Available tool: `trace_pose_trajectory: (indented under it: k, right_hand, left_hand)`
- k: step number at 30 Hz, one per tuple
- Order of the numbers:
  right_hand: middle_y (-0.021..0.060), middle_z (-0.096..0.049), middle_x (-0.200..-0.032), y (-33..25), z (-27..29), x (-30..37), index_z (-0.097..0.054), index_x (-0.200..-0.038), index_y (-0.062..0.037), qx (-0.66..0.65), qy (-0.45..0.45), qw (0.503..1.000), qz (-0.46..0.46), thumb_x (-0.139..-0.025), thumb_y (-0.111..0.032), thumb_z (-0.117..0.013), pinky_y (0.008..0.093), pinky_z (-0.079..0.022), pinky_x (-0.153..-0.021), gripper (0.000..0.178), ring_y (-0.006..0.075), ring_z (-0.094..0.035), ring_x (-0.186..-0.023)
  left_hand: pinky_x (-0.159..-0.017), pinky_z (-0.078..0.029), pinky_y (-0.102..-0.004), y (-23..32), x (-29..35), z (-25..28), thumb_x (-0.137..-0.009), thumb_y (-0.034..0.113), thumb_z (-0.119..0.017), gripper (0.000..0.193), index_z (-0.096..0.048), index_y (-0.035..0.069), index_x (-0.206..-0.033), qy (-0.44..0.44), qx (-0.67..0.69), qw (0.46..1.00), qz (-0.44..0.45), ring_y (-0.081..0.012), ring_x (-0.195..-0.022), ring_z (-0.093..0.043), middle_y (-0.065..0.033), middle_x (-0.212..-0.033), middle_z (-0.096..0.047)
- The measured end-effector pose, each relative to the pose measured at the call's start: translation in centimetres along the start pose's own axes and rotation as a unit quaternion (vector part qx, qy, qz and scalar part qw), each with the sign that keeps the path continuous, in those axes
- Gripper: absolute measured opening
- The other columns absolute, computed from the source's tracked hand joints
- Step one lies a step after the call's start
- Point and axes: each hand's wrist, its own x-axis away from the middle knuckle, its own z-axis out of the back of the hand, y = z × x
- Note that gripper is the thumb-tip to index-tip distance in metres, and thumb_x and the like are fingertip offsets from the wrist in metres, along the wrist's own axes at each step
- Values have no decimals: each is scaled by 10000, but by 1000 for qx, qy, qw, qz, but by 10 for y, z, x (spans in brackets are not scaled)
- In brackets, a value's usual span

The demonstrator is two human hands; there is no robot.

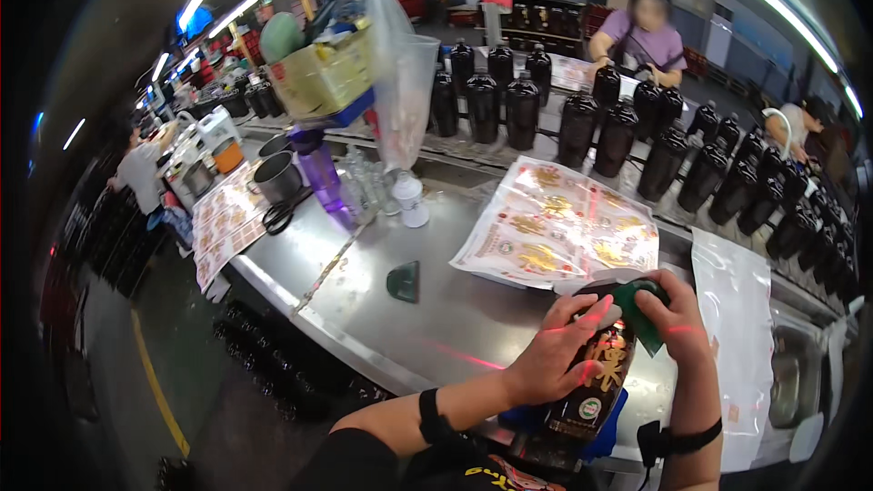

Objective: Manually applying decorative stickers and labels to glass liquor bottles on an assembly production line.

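A dark bottle (587,405) with gold lettering and a round emblem lies tilted at the table's front edge, its lower end toward me. My left hand (566,345) grips it across the upper part, fingers curled over its side. In my right hand (677,316) is a dark green flat scraper (649,335), pinched at the bottle's far end. That far end is partly hidden by my fingers. Blue cloth (607,432) shows beneath and beside the bottle. Just beyond my hands, a sheet of gold-printed labels (546,227) lies on the metal table (455,309).
Another green scraper (403,282) lies left on the table. Farther back stand a white bottle (411,200), a purple bottle (320,173), scissors (284,211) and metal cups (277,179). Rows of dark bottles (576,132) line the far side, where a co-worker (641,41) handles some. Right are a white sheet (732,336) and a sink (794,373).
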Motion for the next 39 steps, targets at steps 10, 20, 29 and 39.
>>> trace_pose_trajectory:
  k: [10,20,29,39]
  right_hand:
    - [28,-528,-818,-40,-27,85,-703,-1005,-169,371,40,845,384,-633,-83,-795,427,-405,-766,393,260,-533,-790]
    - [68,-583,-828,-47,-28,141,-732,-878,-110,119,-161,915,351,-605,13,-796,348,-456,-694,307,283,-571,-776]
    - [126,-660,-943,-10,-21,188,-667,-1115,-19,86,-29,986,142,-836,-4,-686,336,-500,-750,280,255,-633,-833]
    - [72,-604,-1335,26,-44,178,-458,-1464,1,-54,64,992,-93,-1027,-80,-496,207,-470,-817,446,80,-565,-948]
  left_hand:
    - [-1132,-307,-421,-9,11,8,-1036,476,-446,739,-287,-63,-1516,28,-28,998,58,-374,-1313,-444,-214,-1430,-511]
    - [-1085,-365,-408,13,37,-1,-1024,458,-498,738,-269,-24,-1533,34,30,989,144,-345,-1267,-474,-206,-1447,-455]
    - [-1052,-383,-443,15,69,-22,-1019,463,-505,750,-251,-16,-1537,61,36,979,190,-392,-1183,-528,-258,-1348,-542]
    - [-1164,-276,-392,17,78,-12,-1031,388,-517,749,-221,-94,-1523,19,139,970,198,-321,-1422,-353,-264,-1528,-343]
